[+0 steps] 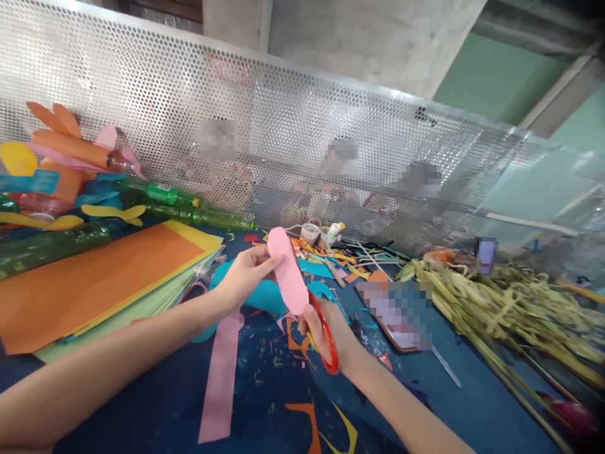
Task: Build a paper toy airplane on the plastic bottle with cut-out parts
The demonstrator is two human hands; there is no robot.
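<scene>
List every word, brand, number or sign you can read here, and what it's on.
No text can be read.
Green bottle label: too small and blurred.
White bottle with yellow cap: too small.
Phone: pixelated.
Pink paper, scissors: no lettering visible.

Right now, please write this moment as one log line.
left hand: holds pink paper | right hand: holds red-handled scissors | table: pink strip, paper scraps

I view, remotely, what looks like a craft workshop: paper offcuts (309, 416) around the gripped scissors (327, 334), stacked coloured paper (108, 277) and plastic bottles (167, 194) to their left, plant strips (501, 315) right, a perforated metal screen (155, 94) beyond.
</scene>
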